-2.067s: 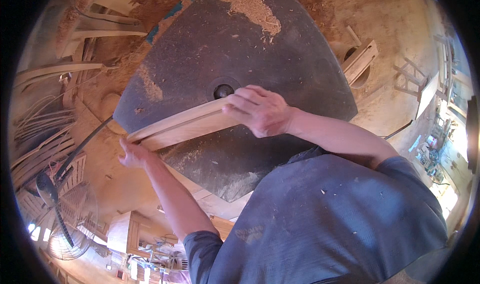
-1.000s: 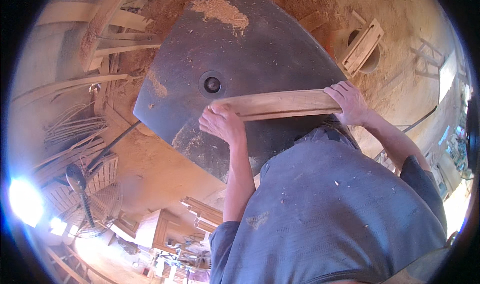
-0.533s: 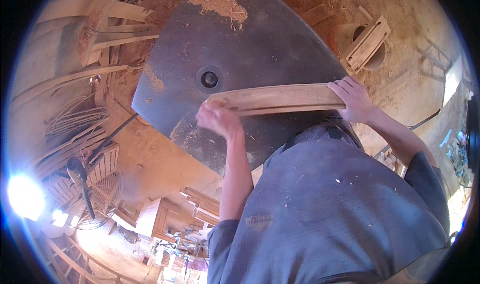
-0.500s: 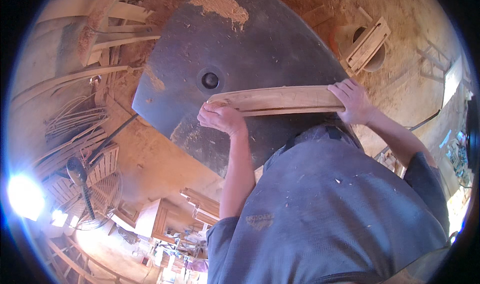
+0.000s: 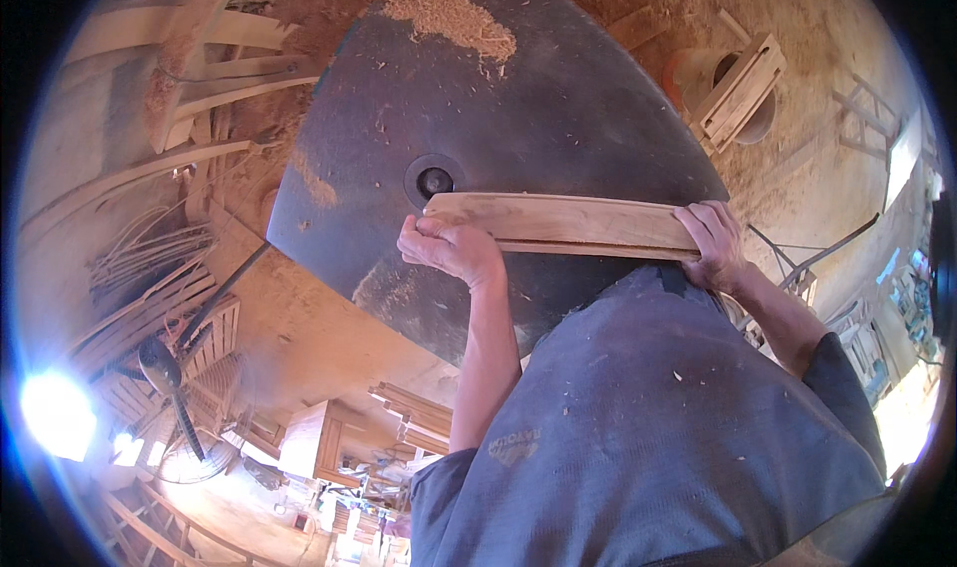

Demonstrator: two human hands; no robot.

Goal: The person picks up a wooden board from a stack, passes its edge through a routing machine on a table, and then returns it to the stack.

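Note:
Both my hands hold a pale wooden board [image 5: 578, 220] crosswise over a dark machine table [image 5: 518, 98]. My left hand [image 5: 454, 248] is closed round its left end, fingers curled at the lower corner. My right hand [image 5: 713, 240] grips the other end, fingers over the top edge and the thumb side hidden. A groove or dark line runs along the board's lower edge. Just beyond the left end is a round black spindle [image 5: 435, 181] set in a ring in the table top. Whether the board rests on the table or is lifted, I cannot tell.
Wood shavings [image 5: 454, 18] lie heaped at the table's far side. To the right, wooden pieces [image 5: 740, 93] lie across a round bin [image 5: 688, 78]. A standing fan [image 5: 189, 457] is at lower left, with stacked strips [image 5: 150, 248] above it. Sawdust covers the floor.
The board and both hands sit lower in the picture, and the board's right end has dipped. The table and spindle have shifted slightly in view. Both hands keep their hold.

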